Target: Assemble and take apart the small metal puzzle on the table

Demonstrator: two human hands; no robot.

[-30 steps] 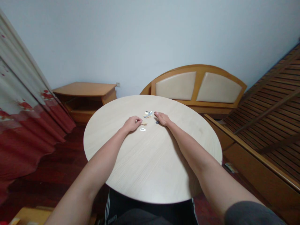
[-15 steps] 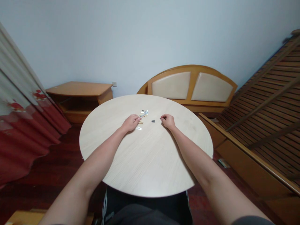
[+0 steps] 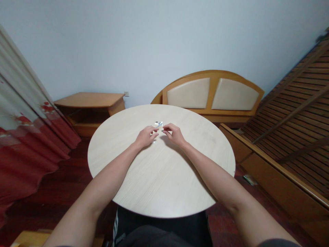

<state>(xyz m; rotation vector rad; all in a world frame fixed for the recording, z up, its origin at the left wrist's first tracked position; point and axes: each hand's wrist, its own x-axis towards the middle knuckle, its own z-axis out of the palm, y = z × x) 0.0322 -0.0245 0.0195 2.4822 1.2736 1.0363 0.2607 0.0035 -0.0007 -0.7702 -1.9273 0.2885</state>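
Note:
Over the middle of the table, my left hand (image 3: 146,136) has its thumb and fingers apart, with nothing visible held between them. Just to its right, my right hand (image 3: 175,134) pinches a small dark piece (image 3: 162,131), too small to name, at its fingertips. The two sets of fingertips are close but not touching. Beyond them lies a little group of silvery and grey flat pieces (image 3: 158,124). A small white piece (image 3: 154,142) shows partly below my left thumb. The tan pieces are mostly hidden by my left hand.
The round pale wooden table (image 3: 159,178) stands before me. Behind it are a low wooden cabinet (image 3: 89,99) and a padded headboard (image 3: 190,94). A red and white curtain (image 3: 33,144) hangs at left; wooden slats (image 3: 295,106) lean at right.
My right hand has moved left toward my left hand, covering the spot where the dark pieces lay. My left hand has turned slightly, and its thumb and fingers have spread.

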